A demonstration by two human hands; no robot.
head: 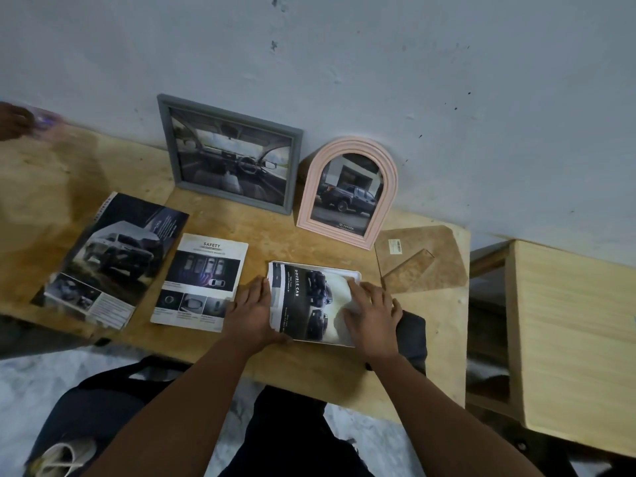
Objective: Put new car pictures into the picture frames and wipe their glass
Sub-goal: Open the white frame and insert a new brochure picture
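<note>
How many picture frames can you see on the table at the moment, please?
3: a grey rectangular frame leaning on the wall, a pink arched frame leaning beside it on the right, and a white frame lying flat under both hands.

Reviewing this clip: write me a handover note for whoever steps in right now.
Left hand lies flat on the left edge of the DOUBLE CAB picture; right hand presses flat on its right side, over the white frame on the table.
Done: grey frame and pink arched frame lean on the wall, already filled.
Left: seat this picture, refit the backing board, wipe the glass.
</note>
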